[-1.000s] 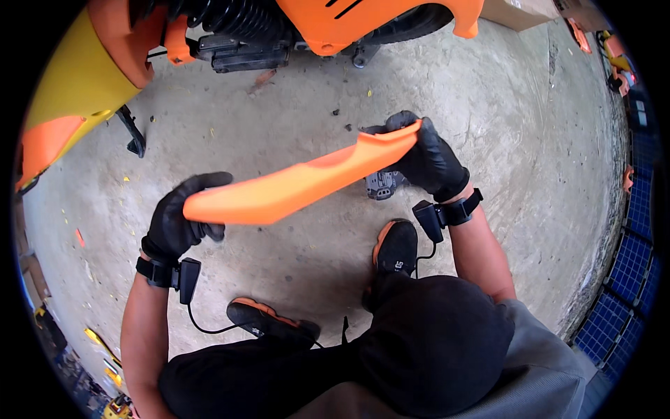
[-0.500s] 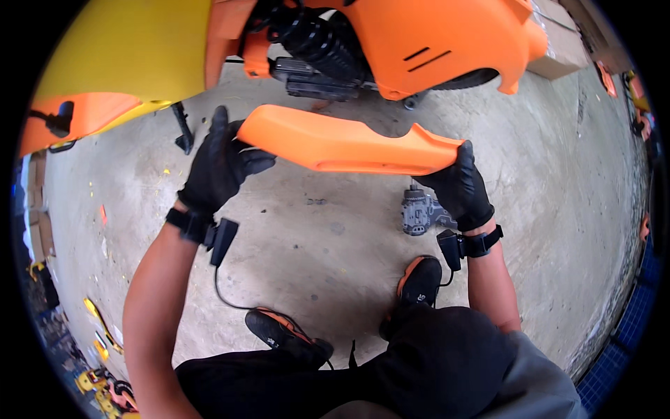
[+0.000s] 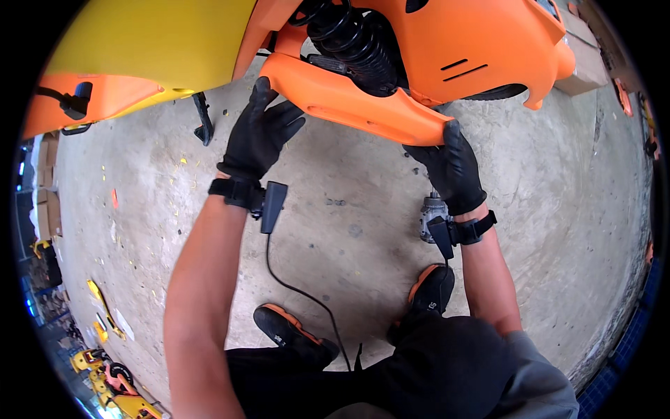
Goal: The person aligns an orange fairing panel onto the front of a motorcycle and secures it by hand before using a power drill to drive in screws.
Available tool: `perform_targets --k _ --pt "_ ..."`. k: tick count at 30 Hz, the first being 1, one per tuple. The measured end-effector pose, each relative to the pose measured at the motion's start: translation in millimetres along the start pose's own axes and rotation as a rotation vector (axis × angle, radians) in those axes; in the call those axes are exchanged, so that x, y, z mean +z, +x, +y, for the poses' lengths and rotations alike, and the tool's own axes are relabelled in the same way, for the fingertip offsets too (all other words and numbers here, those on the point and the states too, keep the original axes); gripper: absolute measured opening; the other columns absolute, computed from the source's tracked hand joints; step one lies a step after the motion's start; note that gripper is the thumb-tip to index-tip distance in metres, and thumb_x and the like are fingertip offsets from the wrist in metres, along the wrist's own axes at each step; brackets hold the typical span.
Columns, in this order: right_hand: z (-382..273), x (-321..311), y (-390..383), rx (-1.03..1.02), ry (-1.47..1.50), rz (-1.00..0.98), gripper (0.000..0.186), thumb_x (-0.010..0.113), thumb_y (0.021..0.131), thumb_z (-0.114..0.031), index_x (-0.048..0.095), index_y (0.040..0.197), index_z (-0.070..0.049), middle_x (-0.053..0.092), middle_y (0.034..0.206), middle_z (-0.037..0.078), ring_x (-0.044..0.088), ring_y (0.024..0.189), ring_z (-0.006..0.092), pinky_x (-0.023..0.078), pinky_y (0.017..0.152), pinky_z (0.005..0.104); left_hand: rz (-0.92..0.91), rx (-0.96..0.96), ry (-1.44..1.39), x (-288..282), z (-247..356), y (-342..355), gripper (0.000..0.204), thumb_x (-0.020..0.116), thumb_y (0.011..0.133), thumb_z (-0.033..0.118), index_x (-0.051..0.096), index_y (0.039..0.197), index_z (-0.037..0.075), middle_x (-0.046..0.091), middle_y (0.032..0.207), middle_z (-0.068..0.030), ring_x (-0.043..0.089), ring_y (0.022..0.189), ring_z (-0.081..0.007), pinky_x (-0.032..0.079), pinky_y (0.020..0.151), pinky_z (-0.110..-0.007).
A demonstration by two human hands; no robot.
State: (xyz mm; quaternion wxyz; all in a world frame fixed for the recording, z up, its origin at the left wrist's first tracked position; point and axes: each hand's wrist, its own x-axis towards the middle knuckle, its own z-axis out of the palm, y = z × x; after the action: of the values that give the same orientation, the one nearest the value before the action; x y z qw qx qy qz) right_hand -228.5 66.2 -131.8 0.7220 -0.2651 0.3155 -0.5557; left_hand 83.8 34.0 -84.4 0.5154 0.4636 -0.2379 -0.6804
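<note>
A long curved orange plastic panel (image 3: pixel 356 108) spans the space between my two gloved hands. My left hand (image 3: pixel 256 136) holds its left end, thumb at the edge and fingers partly stretched beneath. At the other end, my right hand (image 3: pixel 457 171) has its fingers closed on the tip. The panel lies right against the lower side of an orange and yellow scooter (image 3: pixel 481 45), overlapping the bottom of a black coil-spring shock absorber (image 3: pixel 349 45). Whether it touches its mounts cannot be seen. A grey power drill (image 3: pixel 433 216) on the floor is partly hidden by my right wrist.
The scooter's black kickstand (image 3: pixel 202 122) reaches down to the concrete floor left of my left hand. A cardboard box (image 3: pixel 585 66) stands at the far right. Yellow parts (image 3: pixel 105 311) and scraps lie at the left. A cable (image 3: pixel 300 288) hangs from my left wrist strap.
Both hands have carried the orange panel away from me and up to the scooter's side; it was apart from it before. The panel has tilted, and the scooter appears closer in view.
</note>
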Motion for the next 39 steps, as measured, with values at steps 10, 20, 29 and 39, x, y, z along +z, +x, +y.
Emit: perform_targets --k 10,20,29,39 --pt "4 -3 7 -0.066 0.034 0.042 0.047 0.05 0.099 -0.039 0.048 0.125 0.0 0.056 0.124 0.015 0.059 0.111 0.0256 0.051 0.095 0.0404 -0.27 0.084 -0.189 46 -38 17 0.056 0.056 0.097 0.038 0.041 0.137 0.002 0.049 0.135 -0.0153 0.048 0.125 -0.0288 0.038 0.11 -0.043" --pt "-8 -7 13 -0.117 0.0 0.076 0.046 0.057 0.097 -0.027 0.041 0.13 0.0 0.053 0.125 0.013 0.059 0.112 0.0237 0.052 0.097 0.0357 -0.294 0.078 -0.151 48 -40 20 0.058 0.05 0.099 0.041 0.037 0.139 0.002 0.045 0.139 -0.0149 0.047 0.127 -0.0315 0.041 0.108 -0.046" --pt "-2 -9 15 -0.138 0.086 0.077 0.046 0.06 0.095 -0.026 0.042 0.128 0.001 0.052 0.124 0.013 0.059 0.111 0.0224 0.052 0.097 0.0364 -0.217 0.065 -0.022 51 -38 13 0.058 0.054 0.096 0.044 0.038 0.14 0.009 0.045 0.14 -0.0112 0.047 0.127 -0.0307 0.044 0.104 -0.049" --pt "1 -13 18 -0.186 0.081 0.149 0.05 0.062 0.094 -0.026 0.041 0.129 0.002 0.052 0.123 0.016 0.06 0.11 0.0257 0.054 0.095 0.039 -0.125 0.046 0.197 53 -39 11 0.061 0.043 0.098 0.053 0.039 0.138 0.007 0.05 0.132 -0.0103 0.057 0.117 -0.027 0.052 0.094 -0.038"
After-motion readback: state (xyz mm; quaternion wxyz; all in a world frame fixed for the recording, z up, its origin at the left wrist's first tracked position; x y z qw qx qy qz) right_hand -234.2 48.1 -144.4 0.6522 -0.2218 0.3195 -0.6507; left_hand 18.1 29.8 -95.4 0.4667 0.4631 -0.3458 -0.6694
